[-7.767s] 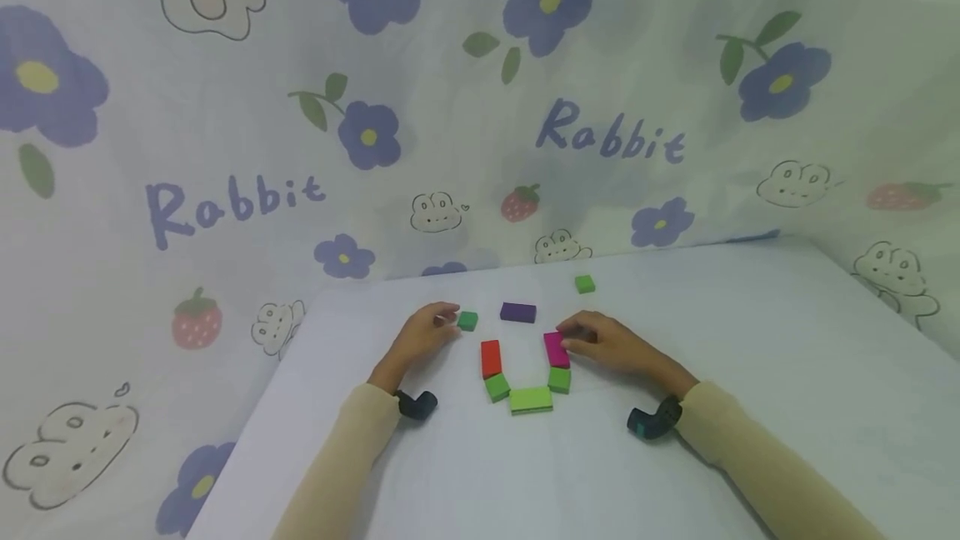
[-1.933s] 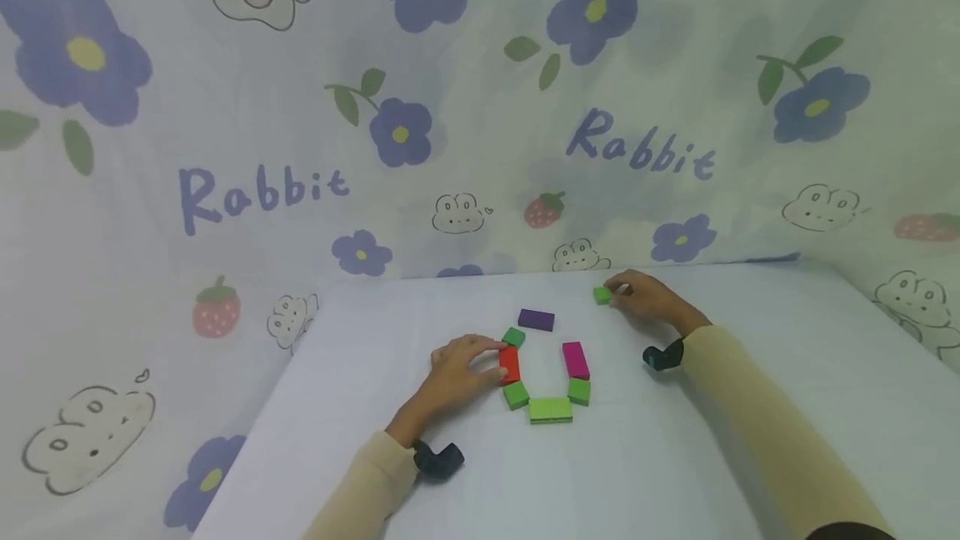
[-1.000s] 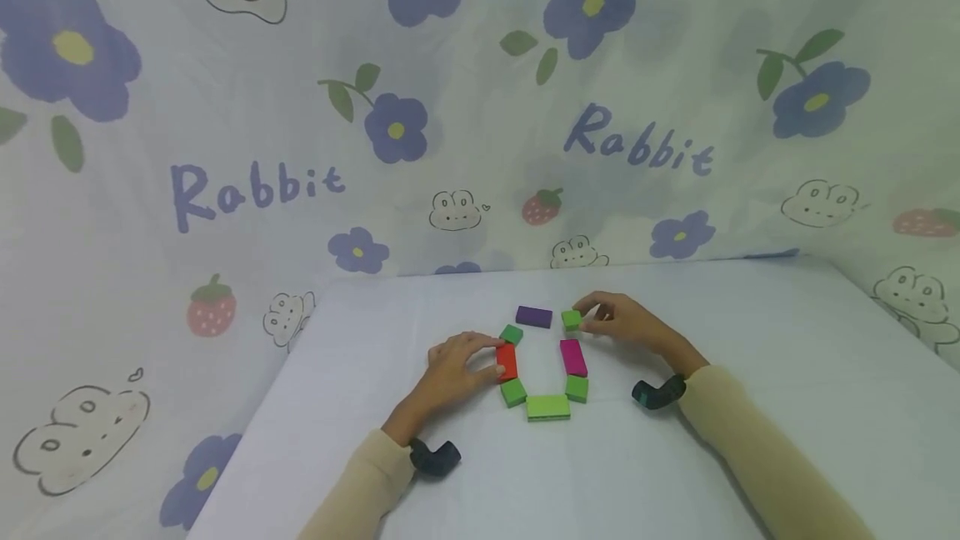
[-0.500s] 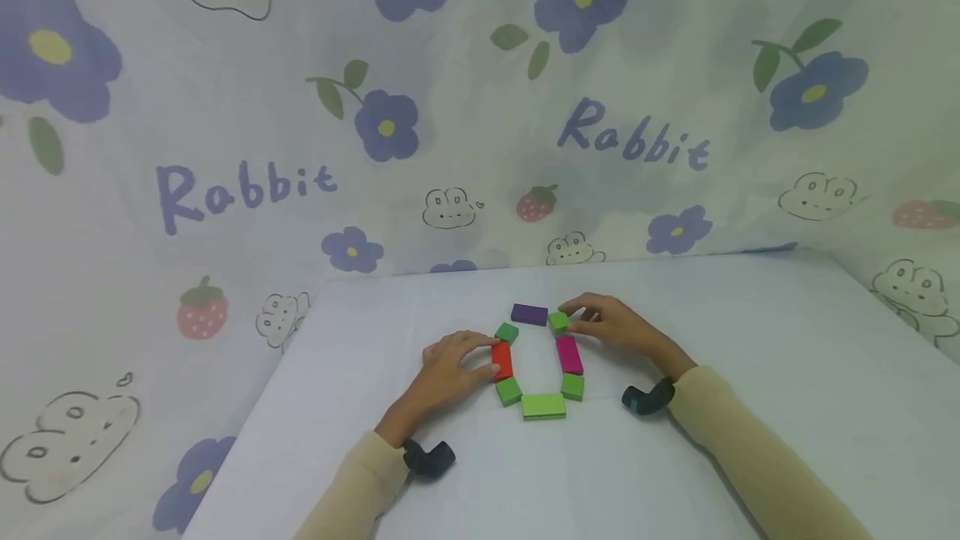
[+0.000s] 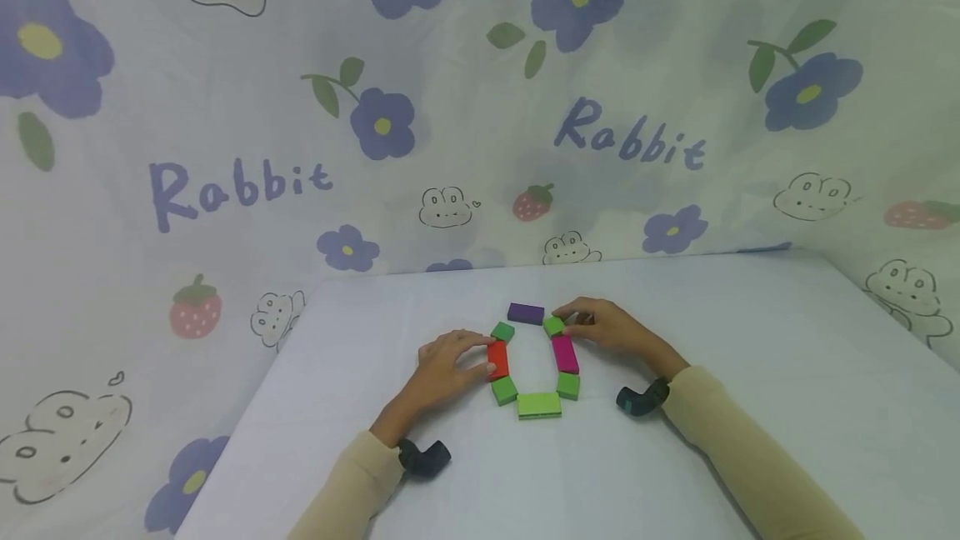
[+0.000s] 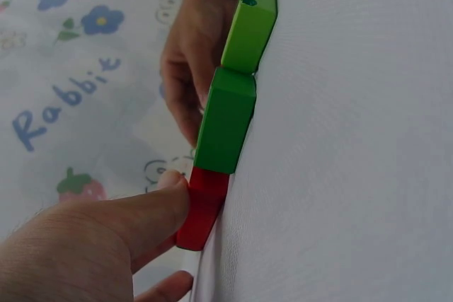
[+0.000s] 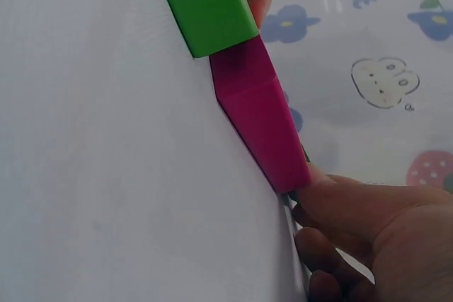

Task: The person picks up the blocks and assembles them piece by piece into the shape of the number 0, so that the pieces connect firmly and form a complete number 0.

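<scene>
Coloured blocks lie in a ring on the white table. At its left side my left hand [image 5: 447,365] holds the red block [image 5: 498,358], index finger at the far end and thumb [image 6: 170,199] on its side. My right hand [image 5: 611,330] pinches a small light-green block [image 5: 553,326] at the ring's far right corner, right at the end of the magenta block [image 5: 566,355]. Beyond lies a purple block [image 5: 526,313], slightly apart from a small green block [image 5: 502,331]. Two more green blocks, left [image 5: 505,391] and right [image 5: 568,386], flank the yellow-green block [image 5: 539,405] at the near side.
A white cloth covers the table [image 5: 637,473]. Behind it hangs a curtain [image 5: 465,107] printed with flowers, rabbits and strawberries. Dark wrist cameras sit on the left [image 5: 424,458] and right [image 5: 642,398] wrists.
My right hand has carried the light-green block from the far right to the corner between the purple and magenta blocks. Earlier, the left hand moved from the small green block to the red one.
</scene>
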Action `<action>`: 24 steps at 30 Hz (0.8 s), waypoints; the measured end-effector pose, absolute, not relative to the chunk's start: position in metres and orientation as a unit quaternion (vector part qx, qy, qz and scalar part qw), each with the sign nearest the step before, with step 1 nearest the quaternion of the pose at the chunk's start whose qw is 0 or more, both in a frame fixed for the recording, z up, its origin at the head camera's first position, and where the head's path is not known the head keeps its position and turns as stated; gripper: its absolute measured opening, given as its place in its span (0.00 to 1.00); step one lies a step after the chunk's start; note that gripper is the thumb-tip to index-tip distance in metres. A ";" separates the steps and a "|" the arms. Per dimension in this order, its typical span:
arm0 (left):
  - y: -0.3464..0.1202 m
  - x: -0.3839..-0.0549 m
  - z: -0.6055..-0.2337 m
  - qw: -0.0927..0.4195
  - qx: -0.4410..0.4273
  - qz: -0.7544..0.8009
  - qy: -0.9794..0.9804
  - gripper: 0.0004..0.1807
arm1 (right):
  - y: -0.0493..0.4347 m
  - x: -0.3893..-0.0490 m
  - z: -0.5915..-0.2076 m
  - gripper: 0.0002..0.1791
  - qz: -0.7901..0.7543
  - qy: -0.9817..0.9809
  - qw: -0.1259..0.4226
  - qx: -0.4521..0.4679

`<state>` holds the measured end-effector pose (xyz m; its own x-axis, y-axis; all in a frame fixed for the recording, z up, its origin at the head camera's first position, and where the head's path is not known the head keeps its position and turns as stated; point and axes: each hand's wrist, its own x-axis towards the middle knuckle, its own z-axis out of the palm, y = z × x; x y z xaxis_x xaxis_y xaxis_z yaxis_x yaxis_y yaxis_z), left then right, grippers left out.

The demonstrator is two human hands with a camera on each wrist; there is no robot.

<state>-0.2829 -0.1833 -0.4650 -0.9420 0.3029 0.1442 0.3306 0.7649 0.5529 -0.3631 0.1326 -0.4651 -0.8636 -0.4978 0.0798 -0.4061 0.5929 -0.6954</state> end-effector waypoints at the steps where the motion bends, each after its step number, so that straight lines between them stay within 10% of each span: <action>1: -0.183 -0.283 -0.465 0.022 -0.168 -0.298 -0.939 0.21 | 0.133 -0.364 -0.466 0.20 -0.372 0.890 0.061 -0.256; 24: -0.183 -0.282 -0.465 0.020 -0.166 -0.298 -0.940 0.22 | 0.135 -0.364 -0.468 0.15 -0.390 0.883 0.053 -0.256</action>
